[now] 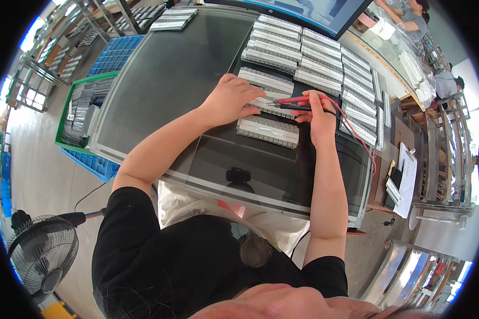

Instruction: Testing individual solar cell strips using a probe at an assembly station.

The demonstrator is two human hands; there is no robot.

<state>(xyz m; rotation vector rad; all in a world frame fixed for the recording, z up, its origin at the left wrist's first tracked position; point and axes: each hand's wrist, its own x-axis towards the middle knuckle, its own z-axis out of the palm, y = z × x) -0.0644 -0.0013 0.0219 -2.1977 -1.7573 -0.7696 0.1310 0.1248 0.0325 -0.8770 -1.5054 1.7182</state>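
Observation:
My right hand is closed around a pair of test probes, one a red probe and the other a black probe. Their tips point left over a grey-and-white strip block. The left end of that block lies between the thumb and fingers of my left hand, which holds it against the dark tabletop. Just nearer to me lies another strip block, and one more block sits just beyond. A red lead runs from the probes down the right side.
Rows of similar strip blocks cover the table's far right, below a monitor. Another stack stands at the far left. A green-rimmed crate is left of the table, a fan at lower left, a clipboard at right.

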